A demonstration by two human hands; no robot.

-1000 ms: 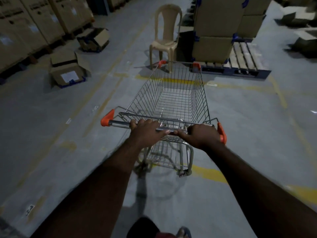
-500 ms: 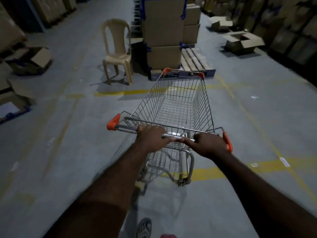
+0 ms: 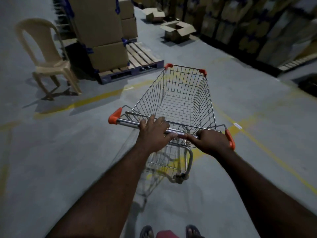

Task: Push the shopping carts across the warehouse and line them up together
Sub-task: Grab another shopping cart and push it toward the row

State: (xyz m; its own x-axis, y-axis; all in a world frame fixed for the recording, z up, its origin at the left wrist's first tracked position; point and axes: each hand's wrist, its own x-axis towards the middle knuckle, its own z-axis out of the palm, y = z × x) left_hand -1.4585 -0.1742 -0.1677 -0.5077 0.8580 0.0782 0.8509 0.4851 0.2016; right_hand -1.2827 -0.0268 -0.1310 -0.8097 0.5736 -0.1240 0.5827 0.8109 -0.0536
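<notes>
Centrally placed cart: wire shopping cart (image 3: 208, 103) on the grey floor (image 3: 51, 152), its nose pointing away from the person and straddling the yellow line (image 3: 85, 102).
Cart basket: only mesh shows inside, with the floor visible through it.
Handle bar (image 3: 127, 121): chrome tube with orange end caps (image 3: 115, 116), at the near end of the cart.
Left hand (image 3: 152, 134): fingers curled over the handle bar, thumb lying along it.
Right hand (image 3: 212, 141): wrapped round the handle bar just beside the right cap, its thumb near the left thumb.
Pallet (image 3: 142, 57): ahead on the left, bearing closed stacked cartons (image 3: 99, 23).
Open carton (image 3: 178, 31): flaps up, on the floor beyond the cart; its inside is too dark to tell the contents.
Chair (image 3: 46, 57): beige plastic, left of the pallet.
Racks (image 3: 257, 28): far right, filled with blurred boxes.
</notes>
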